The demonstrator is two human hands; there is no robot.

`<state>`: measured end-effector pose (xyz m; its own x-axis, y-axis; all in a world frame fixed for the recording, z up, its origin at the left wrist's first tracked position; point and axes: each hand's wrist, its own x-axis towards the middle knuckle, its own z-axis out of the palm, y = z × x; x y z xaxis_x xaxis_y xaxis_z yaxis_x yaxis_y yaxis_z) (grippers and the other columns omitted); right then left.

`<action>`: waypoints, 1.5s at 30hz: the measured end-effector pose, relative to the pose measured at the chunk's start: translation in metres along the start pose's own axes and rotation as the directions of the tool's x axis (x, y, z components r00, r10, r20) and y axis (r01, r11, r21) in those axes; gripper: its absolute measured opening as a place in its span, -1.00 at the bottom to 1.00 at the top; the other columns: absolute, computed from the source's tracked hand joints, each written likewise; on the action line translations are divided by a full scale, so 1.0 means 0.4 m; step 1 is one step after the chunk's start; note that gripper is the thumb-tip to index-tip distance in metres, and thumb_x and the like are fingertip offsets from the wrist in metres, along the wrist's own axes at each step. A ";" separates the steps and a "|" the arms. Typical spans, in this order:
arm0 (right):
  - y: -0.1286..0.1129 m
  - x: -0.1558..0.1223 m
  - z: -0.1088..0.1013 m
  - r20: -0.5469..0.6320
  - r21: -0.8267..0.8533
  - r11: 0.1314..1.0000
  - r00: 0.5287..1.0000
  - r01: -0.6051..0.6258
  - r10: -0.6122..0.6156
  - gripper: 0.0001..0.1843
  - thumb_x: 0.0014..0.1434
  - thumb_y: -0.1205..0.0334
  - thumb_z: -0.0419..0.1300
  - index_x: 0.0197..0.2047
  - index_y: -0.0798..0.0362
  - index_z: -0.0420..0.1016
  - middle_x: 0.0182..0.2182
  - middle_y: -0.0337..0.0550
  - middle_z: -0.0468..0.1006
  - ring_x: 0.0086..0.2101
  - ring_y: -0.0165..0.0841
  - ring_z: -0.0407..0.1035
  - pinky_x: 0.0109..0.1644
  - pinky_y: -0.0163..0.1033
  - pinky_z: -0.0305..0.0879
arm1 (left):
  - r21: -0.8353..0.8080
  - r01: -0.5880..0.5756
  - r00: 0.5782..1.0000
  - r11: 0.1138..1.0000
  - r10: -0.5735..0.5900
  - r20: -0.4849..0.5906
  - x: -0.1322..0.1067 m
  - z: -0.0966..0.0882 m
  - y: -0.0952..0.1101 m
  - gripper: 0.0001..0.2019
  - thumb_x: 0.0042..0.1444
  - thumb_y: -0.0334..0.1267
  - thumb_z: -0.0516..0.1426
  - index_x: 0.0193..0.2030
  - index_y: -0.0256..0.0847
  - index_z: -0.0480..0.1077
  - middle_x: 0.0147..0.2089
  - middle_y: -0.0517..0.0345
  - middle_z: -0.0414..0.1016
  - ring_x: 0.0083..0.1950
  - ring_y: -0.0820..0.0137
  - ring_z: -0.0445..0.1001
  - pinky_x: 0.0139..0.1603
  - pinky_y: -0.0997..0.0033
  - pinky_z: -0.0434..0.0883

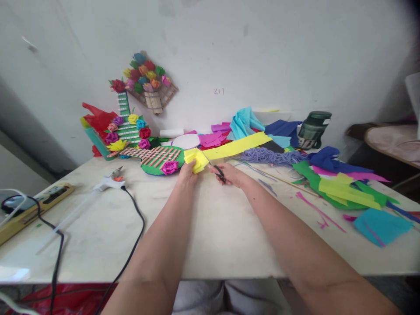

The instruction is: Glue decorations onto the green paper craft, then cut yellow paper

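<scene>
My left hand (188,172) is closed on a folded stack of yellow crepe paper (197,160), held above the table. A pair of scissors (218,171) with dark handles sits in my right hand (229,173), its fingers around the handles. The blades point up and left, right at the edge of the yellow stack; whether they are cutting into it I cannot tell. Behind the scissors a long yellow paper strip (238,146) stretches to the right. Left of the stack lies a green guitar-shaped piece (147,168) with crossed pinkish sticks and a magenta paper flower (169,167).
A white glue gun (111,183) with a black cord lies left, near a yellow power strip (62,192). A flower-decorated stand (126,127) leans at the wall. Purple yarn (272,156), a dark green bottle (314,129) and colored paper scraps (382,225) occupy the right side.
</scene>
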<state>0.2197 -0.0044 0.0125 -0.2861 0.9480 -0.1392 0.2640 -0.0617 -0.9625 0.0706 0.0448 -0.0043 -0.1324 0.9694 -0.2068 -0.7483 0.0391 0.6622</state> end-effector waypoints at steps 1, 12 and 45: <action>-0.001 -0.001 0.002 -0.003 -0.005 1.000 1.000 0.005 -0.005 -0.55 0.01 -0.16 0.19 -0.36 0.11 0.33 -0.69 -0.36 0.30 -0.75 -0.60 0.16 -0.80 -0.48 -0.15 | -0.002 -0.001 1.000 1.000 0.001 0.000 0.002 -0.001 0.000 -0.71 0.08 -0.59 -0.01 -0.11 -0.26 0.35 -0.32 0.11 0.49 -0.35 0.43 0.50 -0.27 0.43 0.47; 0.002 0.003 0.012 -0.035 -0.034 0.998 0.998 0.045 -0.046 -0.64 0.05 -0.04 0.21 -0.46 0.09 0.28 -0.71 -0.40 0.25 -0.77 -0.61 0.11 -0.83 -0.47 -0.16 | -0.015 -0.001 1.000 1.000 0.001 -0.014 0.016 -0.010 0.002 -0.73 0.07 -0.58 0.00 -0.14 -0.26 0.36 -0.33 0.11 0.48 -0.37 0.42 0.50 -0.30 0.42 0.48; 0.017 0.015 0.010 -0.039 0.095 0.995 0.999 0.009 -0.006 -0.59 0.05 -0.12 0.18 -0.31 0.12 0.37 -0.70 -0.36 0.29 -0.77 -0.58 0.15 -0.81 -0.47 -0.13 | 0.005 0.026 0.999 1.000 -0.026 0.045 -0.005 -0.006 -0.004 -0.71 0.08 -0.58 0.01 -0.09 -0.29 0.37 -0.30 0.06 0.50 -0.36 0.40 0.51 -0.31 0.42 0.48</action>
<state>0.2161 -0.0005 0.0040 -0.2514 0.9598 -0.1247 0.1730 -0.0822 -0.9815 0.0706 0.0423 -0.0067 -0.0836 0.9779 -0.1916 -0.7480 0.0654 0.6605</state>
